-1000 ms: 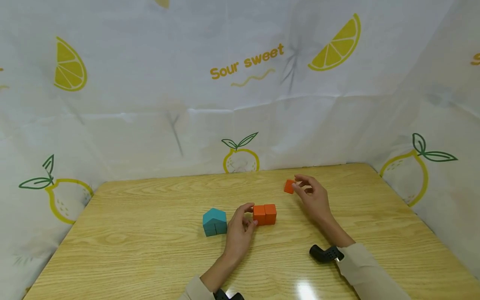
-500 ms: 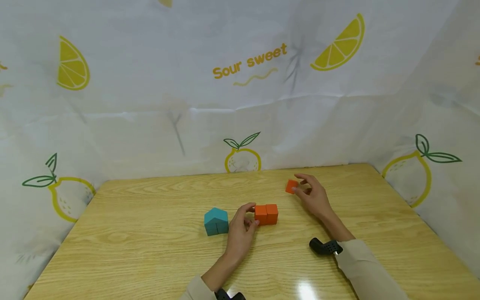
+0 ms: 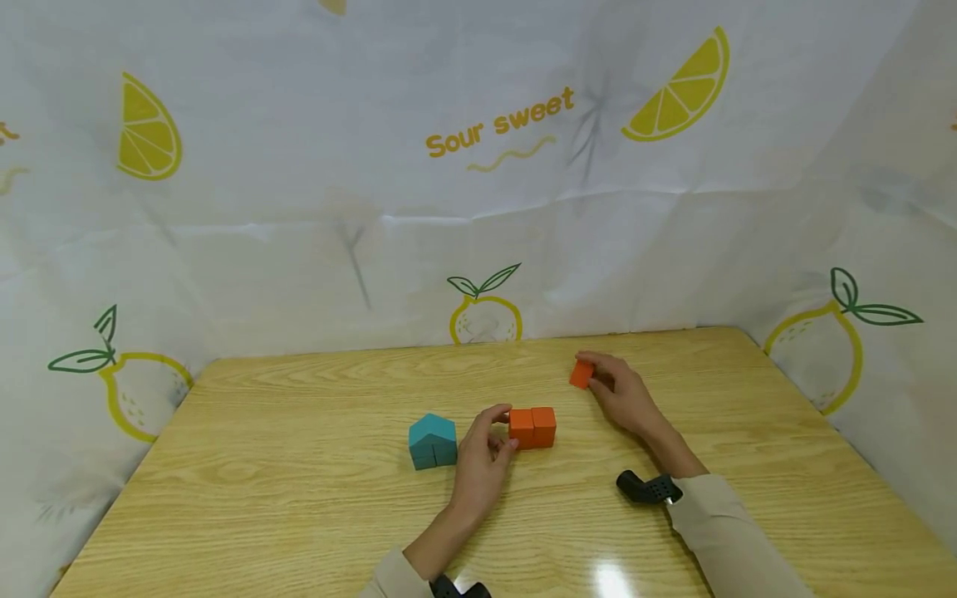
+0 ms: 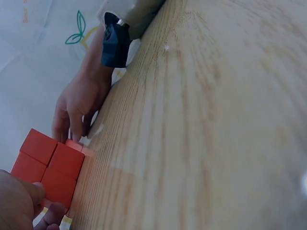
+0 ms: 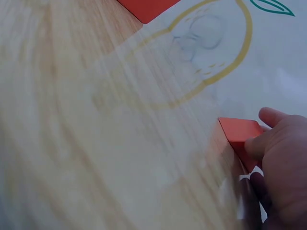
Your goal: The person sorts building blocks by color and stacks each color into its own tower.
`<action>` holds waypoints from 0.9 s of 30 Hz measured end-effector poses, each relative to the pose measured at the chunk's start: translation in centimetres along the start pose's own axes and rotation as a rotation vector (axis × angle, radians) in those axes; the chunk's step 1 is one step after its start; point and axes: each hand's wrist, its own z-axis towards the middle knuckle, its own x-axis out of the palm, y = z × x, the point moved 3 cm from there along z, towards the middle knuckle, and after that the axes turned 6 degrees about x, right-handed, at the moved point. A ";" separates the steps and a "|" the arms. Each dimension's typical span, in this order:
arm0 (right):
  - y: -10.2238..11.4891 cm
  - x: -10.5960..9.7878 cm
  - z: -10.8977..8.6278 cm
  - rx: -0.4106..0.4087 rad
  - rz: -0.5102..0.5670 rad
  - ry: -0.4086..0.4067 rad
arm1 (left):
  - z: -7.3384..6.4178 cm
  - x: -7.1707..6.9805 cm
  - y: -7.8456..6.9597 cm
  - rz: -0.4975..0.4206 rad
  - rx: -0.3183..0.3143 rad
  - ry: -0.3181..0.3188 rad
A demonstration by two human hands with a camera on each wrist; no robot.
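A stack of several orange cubes [image 3: 532, 428], two across and two high, stands on the table in front of me. My left hand [image 3: 479, 469] grips its left side between thumb and fingers; the left wrist view shows the cubes [image 4: 61, 165] beside that thumb. Farther back and to the right, my right hand [image 3: 622, 399] pinches a small orange block [image 3: 580, 374], thumb on the near side and fingers at the far edge. In the right wrist view this block [image 5: 240, 129] sits low at the tabletop, partly hidden by the hand.
A teal house-shaped block group [image 3: 432, 442] with a peaked top stands just left of my left hand. The wooden table [image 3: 299, 498] ends at the back against a white cloth [image 3: 299, 282] printed with lemons. A black device [image 3: 647, 488] sits at the right wrist.
My right hand's fingers have closed in around the small orange block, the forefinger now at its far edge. The left hand and the cube stack stay put; the view shifts slightly.
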 end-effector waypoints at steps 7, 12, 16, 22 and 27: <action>-0.1 0.2 0.2 -0.072 -0.066 0.009 | 0.0 0.0 0.0 -0.003 0.021 -0.007; -0.2 0.3 0.1 -0.036 -0.092 0.018 | 0.0 0.0 0.0 -0.008 -0.002 0.002; -0.1 0.3 -0.1 0.043 -0.088 0.046 | 0.0 0.0 0.1 -0.011 -0.008 0.002; 0.0 0.2 -0.2 0.124 -0.072 0.076 | 0.0 0.0 0.1 -0.016 -0.014 0.003; 0.0 0.1 -0.4 0.128 -0.087 0.054 | 0.0 0.0 0.0 -0.019 -0.012 0.006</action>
